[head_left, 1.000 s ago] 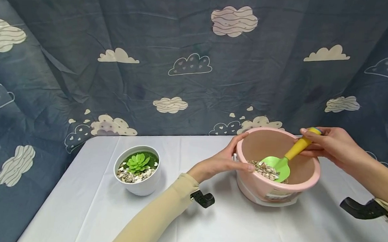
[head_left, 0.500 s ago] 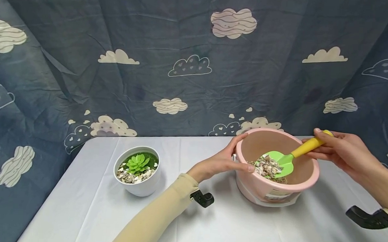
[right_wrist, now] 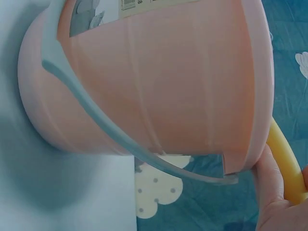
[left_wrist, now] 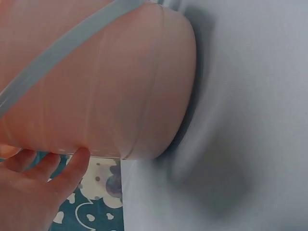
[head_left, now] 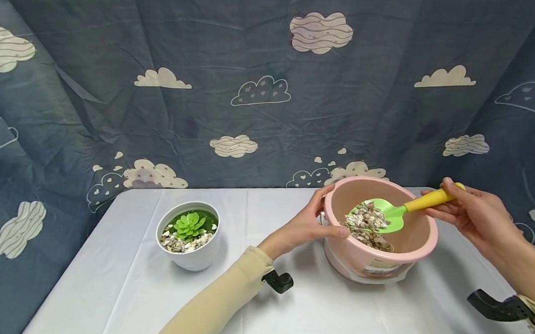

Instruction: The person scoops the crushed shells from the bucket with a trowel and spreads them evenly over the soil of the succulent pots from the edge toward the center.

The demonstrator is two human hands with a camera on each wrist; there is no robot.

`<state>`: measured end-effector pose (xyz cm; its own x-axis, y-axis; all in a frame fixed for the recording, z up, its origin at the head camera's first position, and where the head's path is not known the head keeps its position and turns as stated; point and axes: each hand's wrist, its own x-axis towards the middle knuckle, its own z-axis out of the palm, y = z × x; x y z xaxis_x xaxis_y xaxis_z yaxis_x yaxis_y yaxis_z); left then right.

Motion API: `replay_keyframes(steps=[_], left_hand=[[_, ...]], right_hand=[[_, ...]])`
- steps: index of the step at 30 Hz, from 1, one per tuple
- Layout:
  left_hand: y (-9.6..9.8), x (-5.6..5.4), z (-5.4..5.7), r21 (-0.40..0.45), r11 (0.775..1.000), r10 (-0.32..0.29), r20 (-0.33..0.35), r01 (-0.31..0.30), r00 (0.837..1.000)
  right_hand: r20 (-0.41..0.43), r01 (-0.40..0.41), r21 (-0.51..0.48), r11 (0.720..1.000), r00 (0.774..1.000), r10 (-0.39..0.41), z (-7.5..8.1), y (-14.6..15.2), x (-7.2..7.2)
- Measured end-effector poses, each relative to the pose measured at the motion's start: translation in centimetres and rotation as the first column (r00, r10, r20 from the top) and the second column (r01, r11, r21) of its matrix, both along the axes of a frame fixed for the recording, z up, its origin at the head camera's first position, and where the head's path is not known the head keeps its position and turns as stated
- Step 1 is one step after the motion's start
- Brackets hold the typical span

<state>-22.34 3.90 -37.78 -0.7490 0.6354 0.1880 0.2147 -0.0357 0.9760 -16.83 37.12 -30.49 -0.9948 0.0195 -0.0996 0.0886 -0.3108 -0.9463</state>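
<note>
A pink bucket point(head_left: 353, 263) with a white handle stands on the right of the table. My left hand point(head_left: 303, 226) grips its left rim, thumb over the edge and fingers along the outer wall; the left wrist view shows those fingers point(left_wrist: 72, 168) against the side. In my right hand point(head_left: 476, 213) is a toy shovel point(head_left: 393, 215), held by its yellow handle point(right_wrist: 284, 159). Its green scoop is heaped with small pebbles point(head_left: 367, 216) and hangs inside the bucket, over more pebbles at the bottom.
On the left stands a white pot point(head_left: 196, 260) with a green succulent point(head_left: 189, 225) and pebbles round it. A white cloth covers the table point(head_left: 315, 313). Behind it hangs a dark curtain point(head_left: 260, 117) with cloud prints.
The shovel has come up out of the pebbles with a load on its scoop. My right hand has shifted to the right and tilted the handle flatter. The left hand keeps its grip.
</note>
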Motion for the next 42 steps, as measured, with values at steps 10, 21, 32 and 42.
replay_keyframes(steps=[10, 21, 32, 42], left_hand=[[-0.6, 0.6, 0.3, -0.068, 0.997, 0.028, -0.033, -0.03, 0.999], [-1.0, 1.3, 0.8, -0.118, 0.992, 0.042, -0.081, -0.051, 0.996], [-2.5, 2.4, 1.0, -0.199, 0.973, 0.077, -0.199, -0.117, 0.977], [-5.3, 3.7, 1.9, -0.38, 0.877, 0.193, -0.286, -0.296, 0.939]], right_hand=[[-0.039, 0.029, 0.001, 1.0, 0.999, -0.028, -0.2, -1.0, 0.2], [-0.049, 0.073, -0.056, 0.996, 0.996, -0.075, 0.2, -1.5, 0.4], [-0.096, 0.088, -0.055, 0.995, 0.991, -0.093, 0.7, -2.8, 1.1], [-0.101, 0.052, -0.104, 0.993, 0.993, -0.063, 1.1, -4.3, 1.3]])
